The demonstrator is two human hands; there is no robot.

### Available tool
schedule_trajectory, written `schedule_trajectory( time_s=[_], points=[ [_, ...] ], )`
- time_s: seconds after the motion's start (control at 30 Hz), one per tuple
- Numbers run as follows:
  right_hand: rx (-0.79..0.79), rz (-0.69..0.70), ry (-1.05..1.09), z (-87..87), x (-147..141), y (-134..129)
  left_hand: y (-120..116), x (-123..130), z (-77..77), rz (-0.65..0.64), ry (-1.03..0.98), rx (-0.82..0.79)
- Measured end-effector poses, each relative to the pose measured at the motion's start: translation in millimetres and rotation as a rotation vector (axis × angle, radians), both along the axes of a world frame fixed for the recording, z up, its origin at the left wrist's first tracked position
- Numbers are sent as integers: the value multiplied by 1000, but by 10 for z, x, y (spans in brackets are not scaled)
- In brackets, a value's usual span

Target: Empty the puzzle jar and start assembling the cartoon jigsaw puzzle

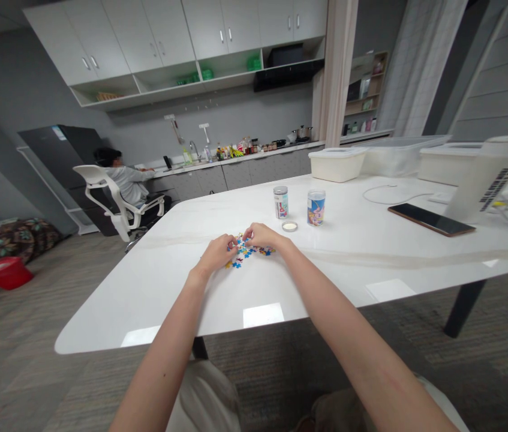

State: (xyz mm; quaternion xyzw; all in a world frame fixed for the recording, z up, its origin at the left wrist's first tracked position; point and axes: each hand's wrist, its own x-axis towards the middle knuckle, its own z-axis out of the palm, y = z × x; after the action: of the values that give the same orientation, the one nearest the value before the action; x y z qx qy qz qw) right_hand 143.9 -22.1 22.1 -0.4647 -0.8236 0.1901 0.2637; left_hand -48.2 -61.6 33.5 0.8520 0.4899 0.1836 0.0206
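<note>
A loose heap of small jigsaw puzzle pieces (248, 252), mostly blue with some yellow, white and dark ones, lies on the white table. At its left edge my left hand (218, 252) has its fingers curled and pinched on a puzzle piece. From the other side my right hand (263, 235) reaches over the heap, thumb and fingers closed on a piece too; the fingers partly hide what they grip. Behind the heap stand a silver-lidded printed can (281, 203) and a clear can with a blue and pink picture (316, 209). Between them and my hands lies a round lid (289, 227).
On the right of the glossy table (146, 282) are a phone (431, 219), a white cable, a large pale cup (490, 180) and white lidded boxes (337, 164). A person (128, 180) sits in a white chair by the kitchen counter. A red basin (4, 273) is at far left.
</note>
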Motion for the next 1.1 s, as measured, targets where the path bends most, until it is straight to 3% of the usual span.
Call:
schedule_trajectory(
  time_s=[0.1, 0.43, 0.63, 0.87, 1.1],
  points=[
    [23, -1, -57, -7, 12, 7, 1, -1, -5, -3, 4, -1],
    [111, -80, 107, 123, -3, -36, -40, 4, 25, -3, -3, -4],
    [-39, 111, -85, 101, 16, -98, -34, 9, 32, 2, 8, -13],
    [-71, 92, -50, 99, 68, -65, -19, -1, 17, -11, 8, -9],
    [-191, 169, -144, 196, 257, -94, -25, 4, 28, -9, 18, -20]
  ],
)
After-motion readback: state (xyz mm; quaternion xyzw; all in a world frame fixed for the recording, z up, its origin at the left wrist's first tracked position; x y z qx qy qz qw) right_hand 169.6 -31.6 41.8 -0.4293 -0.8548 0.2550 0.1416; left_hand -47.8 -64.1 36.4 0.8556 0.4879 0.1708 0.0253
